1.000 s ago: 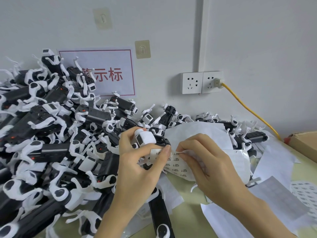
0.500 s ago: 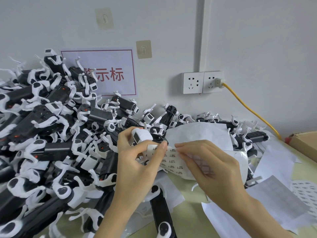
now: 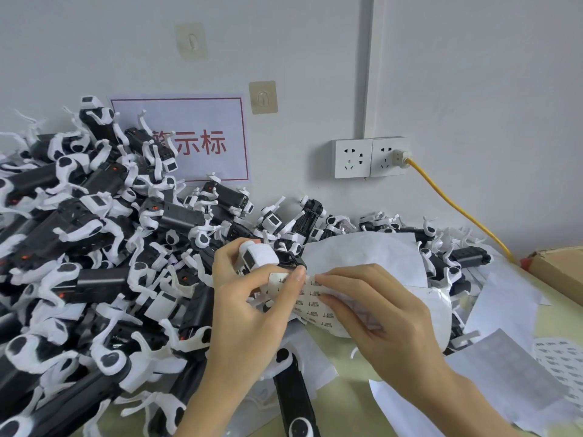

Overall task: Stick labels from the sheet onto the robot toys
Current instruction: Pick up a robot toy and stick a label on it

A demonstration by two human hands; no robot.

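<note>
My left hand grips a black and white robot toy, whose white head sticks out above the fingers. Its thumb presses the left end of a white label sheet printed with small black labels. My right hand lies over the sheet, its fingertips pinching at the sheet's top edge right beside the left thumb. Part of the sheet is hidden under this hand. A big heap of black and white robot toys fills the left half of the table.
Used white backing sheets lie over the table at the right, one more curling behind the hands. A cardboard box sits at the far right. A yellow cable runs from the wall socket. More toys lie along the wall.
The hands and sheet stay almost where they were. My right fingertips have slid a little left along the sheet's top edge, closer to the left thumb.
</note>
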